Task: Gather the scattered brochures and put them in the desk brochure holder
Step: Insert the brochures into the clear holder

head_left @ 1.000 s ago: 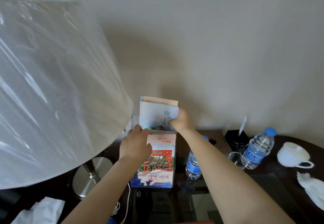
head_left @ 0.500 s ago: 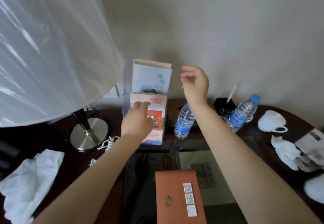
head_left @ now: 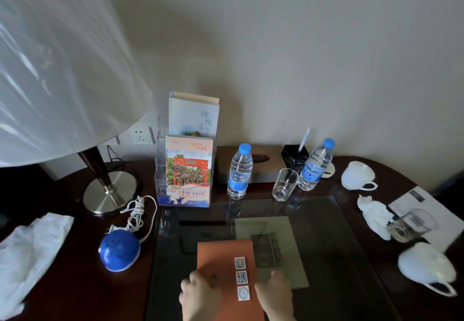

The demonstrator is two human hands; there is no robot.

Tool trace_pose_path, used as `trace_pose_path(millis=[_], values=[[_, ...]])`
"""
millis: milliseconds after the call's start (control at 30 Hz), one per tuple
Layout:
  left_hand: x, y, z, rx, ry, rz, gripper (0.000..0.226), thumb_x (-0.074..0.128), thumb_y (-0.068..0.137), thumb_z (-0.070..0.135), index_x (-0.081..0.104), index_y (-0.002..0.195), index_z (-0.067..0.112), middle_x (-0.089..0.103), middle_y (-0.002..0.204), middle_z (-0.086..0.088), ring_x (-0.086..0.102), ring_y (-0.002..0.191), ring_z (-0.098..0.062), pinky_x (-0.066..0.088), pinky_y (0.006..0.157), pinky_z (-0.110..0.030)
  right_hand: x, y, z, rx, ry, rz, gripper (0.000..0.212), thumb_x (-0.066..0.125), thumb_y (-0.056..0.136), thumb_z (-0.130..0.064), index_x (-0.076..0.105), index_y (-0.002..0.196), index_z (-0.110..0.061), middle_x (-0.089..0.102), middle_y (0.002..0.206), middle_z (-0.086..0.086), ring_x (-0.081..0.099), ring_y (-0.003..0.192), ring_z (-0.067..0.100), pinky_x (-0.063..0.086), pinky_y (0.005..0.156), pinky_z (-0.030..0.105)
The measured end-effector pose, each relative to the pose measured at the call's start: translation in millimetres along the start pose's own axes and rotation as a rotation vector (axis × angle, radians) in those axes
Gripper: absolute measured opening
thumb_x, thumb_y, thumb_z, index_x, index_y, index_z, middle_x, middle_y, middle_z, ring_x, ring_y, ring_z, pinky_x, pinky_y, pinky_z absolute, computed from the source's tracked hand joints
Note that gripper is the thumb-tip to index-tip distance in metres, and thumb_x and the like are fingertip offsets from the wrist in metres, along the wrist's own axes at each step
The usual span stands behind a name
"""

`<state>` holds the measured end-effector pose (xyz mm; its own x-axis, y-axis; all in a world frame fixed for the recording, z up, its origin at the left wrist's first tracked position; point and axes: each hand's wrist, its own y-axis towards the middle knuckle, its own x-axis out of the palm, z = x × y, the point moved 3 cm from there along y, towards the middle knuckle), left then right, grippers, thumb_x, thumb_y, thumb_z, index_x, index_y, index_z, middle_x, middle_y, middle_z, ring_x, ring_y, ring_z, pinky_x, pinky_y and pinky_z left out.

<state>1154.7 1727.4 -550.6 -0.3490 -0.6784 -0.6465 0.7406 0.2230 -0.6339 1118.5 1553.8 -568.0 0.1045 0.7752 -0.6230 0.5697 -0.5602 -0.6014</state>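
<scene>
Now that both hands have left the holder (head_left: 160,177), you're onto the orange brochure (head_left: 224,258).
It lies flat on the desk (head_left: 326,225), well in front of the holder, your left hand (head_left: 200,295) and right hand (head_left: 275,293) at its sides (too blurred to tell whether the fingers grip or only touch).

The 2 grips sit low at the near edge of the view, backs up, side by side and apart. The left grip (head_left: 200,295) shows bent knuckles, its thumb out to the left. The right grip (head_left: 273,293) points its fingers forward. Both are blurred; whether either clasps anything cannot be told.
</scene>
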Motion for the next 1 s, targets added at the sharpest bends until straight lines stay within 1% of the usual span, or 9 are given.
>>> trace_pose_path(millis=[100, 200, 267, 333, 433, 567, 733, 900, 1000], values=[[5.6, 2.3, -1.6, -0.038, -0.106, -0.021, 0.058, 0.058, 0.087, 0.041, 0.041, 0.132, 0.01, 0.047, 0.128, -0.016, 0.051, 0.118, -0.034, 0.042, 0.101, -0.036, 5.2, -0.2, -1.4, 0.037, 0.086, -0.059, 0.038, 0.06, 0.08, -0.012, 0.046, 0.114, -0.003, 0.064, 0.108, 0.013, 0.065, 0.098, 0.03, 0.053, 0.09, 0.043], [8.8, 4.0, -2.0, -0.052, -0.144, -0.001, 0.052, 0.06, 0.085, 0.038, 0.047, 0.128, 0.011, 0.052, 0.121, -0.016, 0.055, 0.111, -0.035, 0.046, 0.095, -0.038, 8.6, 2.0, -5.3, 0.05, 0.034, -0.093, 0.018, 0.055, 0.077, -0.005, 0.057, 0.096, -0.004, 0.069, 0.099, 0.012, 0.067, 0.091, 0.026, 0.055, 0.082, 0.035], [9.8, 4.0, -1.9, -0.052, -0.148, 0.009, 0.05, 0.061, 0.084, 0.035, 0.049, 0.126, 0.011, 0.054, 0.119, -0.017, 0.056, 0.108, -0.035, 0.047, 0.093, -0.038, 8.2, 0.5, -8.1, 0.022, 0.0, -0.112, 0.007, 0.054, 0.078, -0.006, 0.059, 0.083, -0.007, 0.071, 0.097, 0.013, 0.066, 0.083, 0.024, 0.05, 0.07, 0.029], [10.2, 4.7, -2.0, -0.041, -0.159, 0.008, 0.049, 0.062, 0.083, 0.03, 0.049, 0.126, 0.011, 0.055, 0.119, -0.017, 0.057, 0.107, -0.036, 0.049, 0.092, -0.038, 7.2, 0.0, -10.1, -0.005, -0.03, -0.127, 0.007, 0.054, 0.081, -0.007, 0.06, 0.077, -0.01, 0.072, 0.095, 0.011, 0.062, 0.076, 0.022, 0.047, 0.067, 0.028], [7.8, 6.3, -3.5, -0.016, -0.19, 0.012, 0.047, 0.063, 0.081, 0.021, 0.051, 0.126, 0.01, 0.059, 0.118, -0.017, 0.059, 0.105, -0.034, 0.051, 0.089, -0.036, 4.8, -1.2, -11.4, -0.028, -0.054, -0.16, 0.009, 0.056, 0.085, -0.008, 0.065, 0.084, -0.007, 0.07, 0.092, 0.008, 0.065, 0.078, 0.021, 0.051, 0.069, 0.03], [6.9, 9.0, -8.5, 0.028, -0.221, 0.001, 0.047, 0.067, 0.078, 0.01, 0.055, 0.124, 0.009, 0.065, 0.111, -0.013, 0.063, 0.1, -0.029, 0.05, 0.082, -0.031, 4.5, 2.2, -1.5, -0.034, -0.043, -0.194, 0.02, 0.06, 0.085, -0.006, 0.069, 0.102, -0.004, 0.071, 0.103, 0.011, 0.068, 0.096, 0.026, 0.056, 0.09, 0.039], [11.6, 2.7, -15.6, 0.015, -0.239, 0.015, 0.036, 0.07, 0.077, 0.009, 0.062, 0.112, 0.007, 0.062, 0.087, -0.006, 0.063, 0.083, -0.026, 0.051, 0.074, -0.031, 2.4, -0.8, 10.0, -0.044, -0.011, -0.162, 0.016, 0.067, 0.084, -0.012, 0.07, 0.1, -0.008, 0.072, 0.103, 0.008, 0.066, 0.09, 0.022, 0.054, 0.079, 0.032], [16.0, -1.8, -20.1, -0.03, -0.225, 0.01, 0.031, 0.07, 0.078, 0.015, 0.065, 0.107, 0.004, 0.069, 0.098, -0.012, 0.066, 0.09, -0.028, 0.051, 0.074, -0.031, 4.1, -5.3, 14.7, -0.046, 0.029, -0.152, 0.019, 0.068, 0.084, -0.014, 0.07, 0.101, -0.006, 0.071, 0.102, 0.009, 0.067, 0.094, 0.026, 0.055, 0.081, 0.034], [17.9, -4.2, -17.1, -0.045, -0.215, 0.03, 0.033, 0.07, 0.079, 0.017, 0.062, 0.106, 0.001, 0.064, 0.093, -0.01, 0.063, 0.086, -0.027, 0.048, 0.071, -0.03, 3.9, -8.7, 10.9, -0.041, 0.034, -0.122, 0.015, 0.065, 0.083, -0.009, 0.067, 0.097, -0.006, 0.071, 0.099, 0.009, 0.067, 0.091, 0.026, 0.057, 0.082, 0.037]])
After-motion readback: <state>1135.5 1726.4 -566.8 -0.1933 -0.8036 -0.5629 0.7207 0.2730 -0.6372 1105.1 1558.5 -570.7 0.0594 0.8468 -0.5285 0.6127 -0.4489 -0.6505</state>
